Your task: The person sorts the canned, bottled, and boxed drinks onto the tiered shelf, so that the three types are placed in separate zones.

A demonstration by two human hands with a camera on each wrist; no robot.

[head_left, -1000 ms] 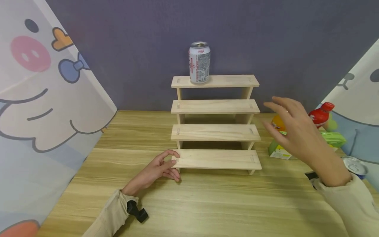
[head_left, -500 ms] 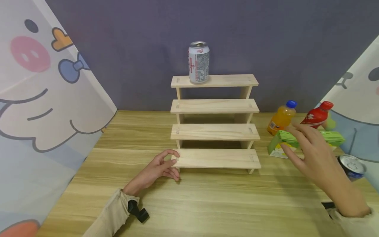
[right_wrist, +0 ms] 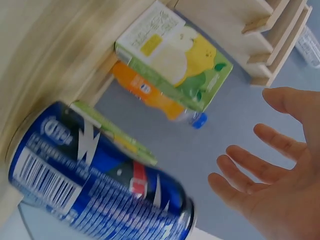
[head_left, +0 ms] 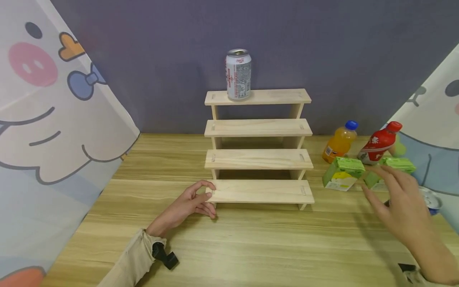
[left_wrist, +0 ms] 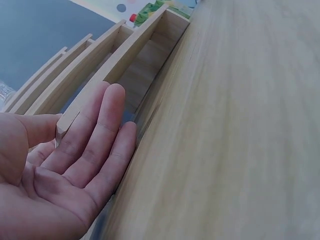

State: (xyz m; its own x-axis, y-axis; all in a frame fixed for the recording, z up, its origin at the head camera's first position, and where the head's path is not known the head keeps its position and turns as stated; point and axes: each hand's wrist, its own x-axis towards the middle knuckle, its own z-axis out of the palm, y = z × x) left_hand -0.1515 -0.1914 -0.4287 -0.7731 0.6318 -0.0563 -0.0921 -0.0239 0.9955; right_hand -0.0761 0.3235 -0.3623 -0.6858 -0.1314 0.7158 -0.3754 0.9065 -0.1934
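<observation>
A pale wooden four-step display shelf [head_left: 259, 191] stands mid-table in the head view. My left hand [head_left: 188, 205] pinches the left end of its lowest board, thumb on top; the left wrist view shows the other fingers [left_wrist: 112, 115] extended beneath the board. On the top step stands a white and silver drink can [head_left: 239, 77]. My right hand [head_left: 403, 205], fingers spread and slightly bent, holds nothing. It hovers at the right beside a blue drink can [right_wrist: 95, 172], which it partly hides in the head view. Two green juice cartons [head_left: 342, 174] lie just beyond that hand.
Behind the cartons are a bottle of orange drink [head_left: 338, 142] with a blue cap and a red bottle [head_left: 380, 143]. A dark grey wall [head_left: 172, 67] rises behind the table [head_left: 251, 247]. Cartoon-printed panels [head_left: 82, 131] border both sides.
My right hand has moved right and down, from beside the shelf, past the cartons, to near the blue can. My left hand keeps its hold on the lowest board.
</observation>
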